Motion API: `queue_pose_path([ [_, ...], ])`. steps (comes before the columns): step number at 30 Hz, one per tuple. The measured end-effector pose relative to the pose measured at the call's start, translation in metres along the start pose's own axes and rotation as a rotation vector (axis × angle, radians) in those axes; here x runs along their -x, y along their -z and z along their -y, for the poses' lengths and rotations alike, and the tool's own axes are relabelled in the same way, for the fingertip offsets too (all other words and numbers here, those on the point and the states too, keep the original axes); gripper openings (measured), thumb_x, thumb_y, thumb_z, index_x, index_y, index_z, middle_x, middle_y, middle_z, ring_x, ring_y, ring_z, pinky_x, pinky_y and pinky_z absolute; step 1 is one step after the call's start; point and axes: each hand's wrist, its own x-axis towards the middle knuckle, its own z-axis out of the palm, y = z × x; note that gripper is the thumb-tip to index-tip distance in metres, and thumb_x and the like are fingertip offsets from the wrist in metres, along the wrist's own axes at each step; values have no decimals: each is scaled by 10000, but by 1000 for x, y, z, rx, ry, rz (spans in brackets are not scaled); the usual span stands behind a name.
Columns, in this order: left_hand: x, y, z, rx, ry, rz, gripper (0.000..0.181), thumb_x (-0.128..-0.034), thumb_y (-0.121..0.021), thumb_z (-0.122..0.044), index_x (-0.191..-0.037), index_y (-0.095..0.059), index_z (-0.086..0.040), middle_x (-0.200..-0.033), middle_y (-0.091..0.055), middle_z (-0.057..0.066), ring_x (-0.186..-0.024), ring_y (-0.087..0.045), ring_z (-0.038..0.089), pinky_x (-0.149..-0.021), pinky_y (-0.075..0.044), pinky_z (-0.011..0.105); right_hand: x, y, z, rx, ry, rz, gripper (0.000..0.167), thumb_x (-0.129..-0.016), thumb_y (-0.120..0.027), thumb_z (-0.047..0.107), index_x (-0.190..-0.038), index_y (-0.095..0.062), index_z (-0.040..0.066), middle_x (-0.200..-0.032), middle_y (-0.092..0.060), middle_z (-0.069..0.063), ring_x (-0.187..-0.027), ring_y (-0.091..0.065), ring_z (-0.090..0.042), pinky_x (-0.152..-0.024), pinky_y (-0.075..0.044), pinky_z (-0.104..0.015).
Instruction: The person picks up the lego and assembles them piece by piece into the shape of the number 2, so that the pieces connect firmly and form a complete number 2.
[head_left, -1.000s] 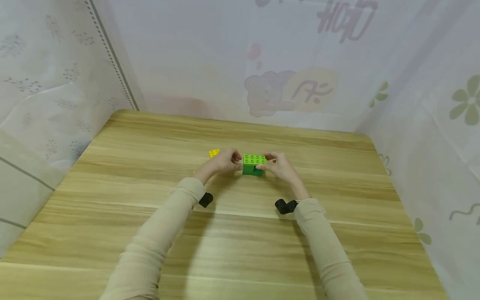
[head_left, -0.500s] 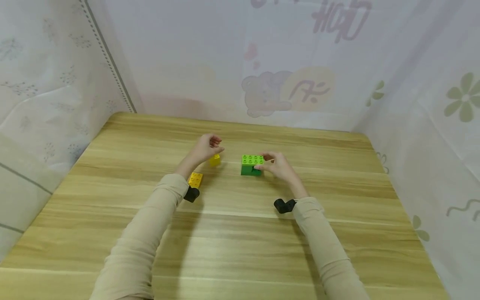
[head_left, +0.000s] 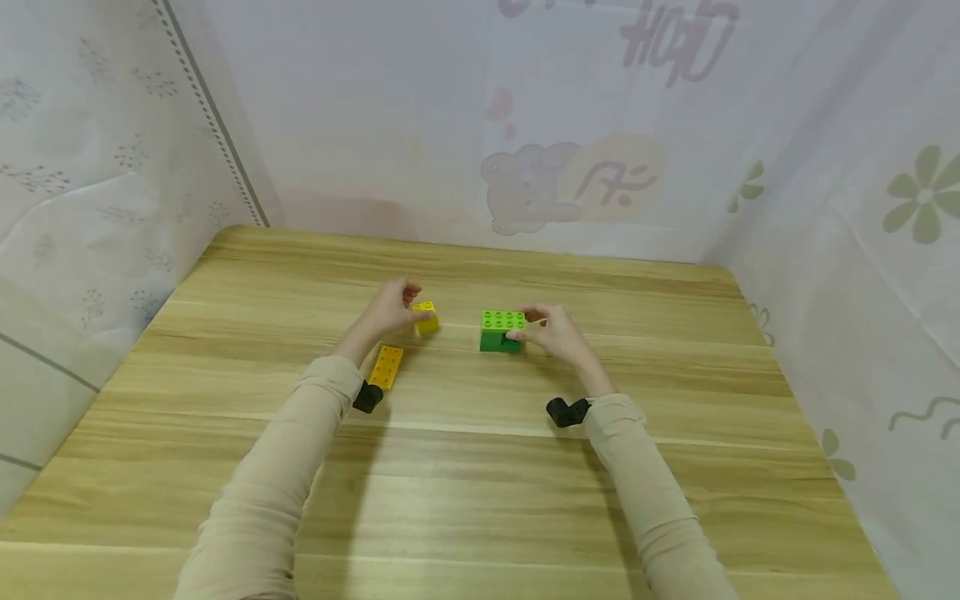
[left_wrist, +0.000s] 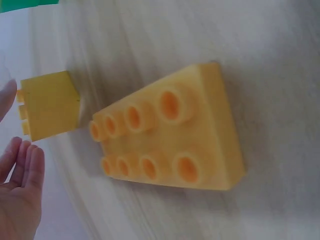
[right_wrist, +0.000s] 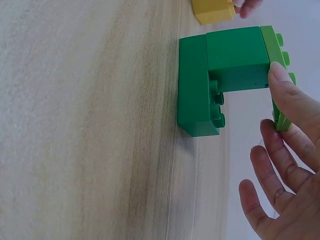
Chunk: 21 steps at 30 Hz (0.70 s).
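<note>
While the green block stack [head_left: 492,342] stands on the tabletop [head_left: 465,500], right hand [head_left: 555,332] pinches its overhanging light-green top brick [head_left: 503,320], thumb opposite fingers. Yellow block [head_left: 427,324] stands apart, to the left; left hand [head_left: 387,308] at it, fingers parted, contact unclear. Orange-yellow eight-stud brick [head_left: 387,367] lies flat, nearer the left sleeve [head_left: 274,475].

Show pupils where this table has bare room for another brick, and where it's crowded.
The table is bare between the sleeves, and right of the right hand. Crowded: around the left hand, yellow brick and orange brick, and where the right hand grips the green stack.
</note>
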Motion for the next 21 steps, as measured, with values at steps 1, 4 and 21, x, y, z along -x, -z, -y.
queue_pose_path([
  [1, 0, -1, 1, -12, 9, 16, 607, -819, -678, -164, -1272, -390, 119, -1272, -431, 287, -1146, -424, 374, -1012, -355, 449, 0, 0, 0, 0, 0, 1, 458, -788, -716, 246, -1190, -584, 71, -1162, -594, -119, -1108, -486, -262, -979, -377, -427],
  [4, 2, -3, 2, -58, 47, 70, 629, -818, -680, -192, -1282, -380, 108, -1240, -447, 268, -1104, -436, 342, -985, -375, 434, 0, 0, 0, -2, -1, 3, 455, -790, -715, 251, -1189, -585, 75, -1166, -593, -117, -1109, -485, -261, -979, -378, -426],
  [21, 0, -6, 6, -140, 106, 181, 477, -831, -632, -80, -1212, -410, 103, -1134, -518, 244, -1008, -512, 303, -922, -440, 406, 0, 0, 0, 20, 6, -4, 444, -790, -714, 244, -1176, -589, 64, -1154, -597, -118, -1103, -492, -257, -977, -383, -421],
])
